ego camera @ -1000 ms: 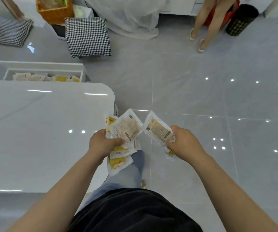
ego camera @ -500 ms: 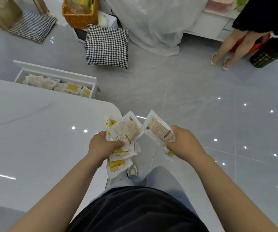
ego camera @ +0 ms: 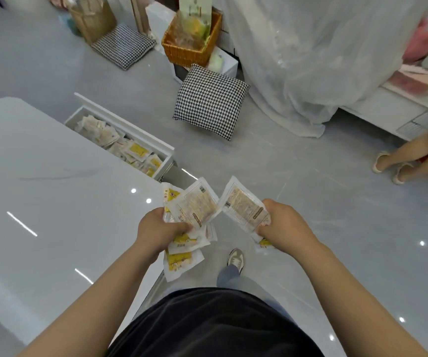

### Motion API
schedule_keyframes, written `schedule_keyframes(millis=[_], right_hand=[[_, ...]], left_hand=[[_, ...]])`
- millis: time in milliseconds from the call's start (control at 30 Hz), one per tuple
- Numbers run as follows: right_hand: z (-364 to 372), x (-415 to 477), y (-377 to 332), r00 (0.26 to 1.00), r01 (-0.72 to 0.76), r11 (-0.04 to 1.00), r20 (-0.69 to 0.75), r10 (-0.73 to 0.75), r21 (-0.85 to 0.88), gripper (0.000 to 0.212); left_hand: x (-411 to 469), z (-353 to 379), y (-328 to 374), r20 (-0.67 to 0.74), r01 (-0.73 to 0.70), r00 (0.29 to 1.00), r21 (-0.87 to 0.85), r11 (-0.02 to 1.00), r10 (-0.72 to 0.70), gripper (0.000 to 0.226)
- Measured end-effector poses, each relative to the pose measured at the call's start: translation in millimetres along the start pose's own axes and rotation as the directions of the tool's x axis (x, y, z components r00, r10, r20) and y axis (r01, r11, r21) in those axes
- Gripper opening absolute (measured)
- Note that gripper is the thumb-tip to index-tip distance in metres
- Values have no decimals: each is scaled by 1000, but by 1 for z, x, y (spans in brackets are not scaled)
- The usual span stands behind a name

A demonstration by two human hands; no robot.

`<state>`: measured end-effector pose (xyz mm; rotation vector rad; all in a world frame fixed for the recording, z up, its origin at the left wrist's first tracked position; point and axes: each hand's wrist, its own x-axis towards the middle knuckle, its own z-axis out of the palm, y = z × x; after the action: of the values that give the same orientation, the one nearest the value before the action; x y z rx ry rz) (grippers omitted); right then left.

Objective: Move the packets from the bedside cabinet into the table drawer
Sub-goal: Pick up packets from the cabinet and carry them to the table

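i find the fingers (ego camera: 185,228) of the left hand (ego camera: 156,229) clenched round a fanned bundle of clear plastic packets with yellow and tan printing (ego camera: 195,208). several hang below the fist, and i cannot count them. the fingers of the right hand (ego camera: 283,226) pinch the lower end of a single clear plastic packet with a tan panel (ego camera: 243,208). a yellow edge below that fist suggests a second packet behind it, though i cannot confirm this. the two loads stand just beside each other in the air, off the rounded corner of the glossy white worktop (ego camera: 53,191) and above the grey tiled floor (ego camera: 336,202).

the relation that matters: the white pulled-out table drawer (ego camera: 130,127) lies ahead and to the left of both hands, projecting from the far edge of the worktop. its long axis runs from far-left to near-right, and its near-right end is the part closest to the fingers. it already holds a layer of similar packets (ego camera: 130,150). the left hand is the nearer of the two; the right hand would have to reach further leftward.

in my judgement this is the carry stage, with the drop not yet made. i cannot identify the bedside cabinet in view. a black-and-white houndstooth cushion (ego camera: 210,101) lies on the floor beyond the drawer, clear of the path.
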<state>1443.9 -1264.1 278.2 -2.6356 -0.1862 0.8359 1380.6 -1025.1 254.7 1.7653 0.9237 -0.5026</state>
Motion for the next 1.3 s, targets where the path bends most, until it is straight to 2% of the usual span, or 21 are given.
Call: schedule_keyframes(millis=[167,333,533,767,1000,1133,1300], right_hand=[[-46,58,8,993,105,992,64,-101,-67,27],[-77,115,-2,979,185,975,116,-170,-126,24],[-104,199,-41,950,294,932,176,-259,-214,23],[-134,285,-102,918,363,898,261,-299,-249,24],[-158,350,-151,882,447,857,288,-374,-257,22],[-171,388,-171,853,493,834,324,-408,-247,25],[-191,446,-198,778,598,753,426,-462,-275,32]], left_hand=[[18,20,30,-86,28,996,-103,994,-37,25],[40,22,54,-163,85,980,-195,977,-117,32],[94,8,91,-216,131,956,-285,949,-197,41],[158,-33,132,-214,183,937,-370,911,-276,35],[201,-64,175,-249,171,923,-417,893,-293,37],[222,-70,194,-293,168,897,-464,870,-330,39],[244,-71,220,-341,180,842,-553,814,-417,34]])
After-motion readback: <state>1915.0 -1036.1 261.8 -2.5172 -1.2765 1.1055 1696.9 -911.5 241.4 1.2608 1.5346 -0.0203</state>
